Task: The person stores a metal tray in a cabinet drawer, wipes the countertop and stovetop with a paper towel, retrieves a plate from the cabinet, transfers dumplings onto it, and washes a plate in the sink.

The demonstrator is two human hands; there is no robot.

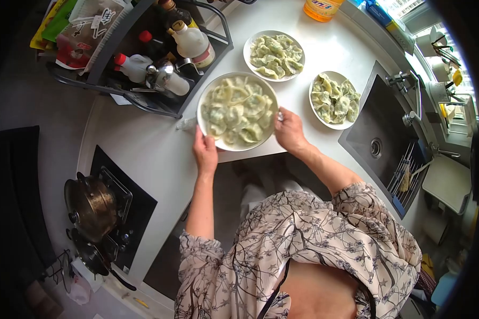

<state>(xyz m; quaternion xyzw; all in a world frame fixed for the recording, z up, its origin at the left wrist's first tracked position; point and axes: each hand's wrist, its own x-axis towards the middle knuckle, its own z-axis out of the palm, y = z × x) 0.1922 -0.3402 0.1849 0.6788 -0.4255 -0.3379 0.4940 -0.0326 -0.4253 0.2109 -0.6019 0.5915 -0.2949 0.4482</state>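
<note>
Being gripped at opposite sides by the left hand [205, 152] and right hand [291, 130], a plate [200, 105] of dumplings [233, 110] is held over the white counter [159, 151], between bottle rack [133, 29] and dark sink [375, 109].

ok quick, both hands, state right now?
Left hand: closed, gripping the lower-left edge of the plate of dumplings.
Right hand: closed, gripping the same plate's right edge; fingers partly hidden.

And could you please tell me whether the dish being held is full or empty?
Full: dumplings spread across nearly the whole dish.
</note>
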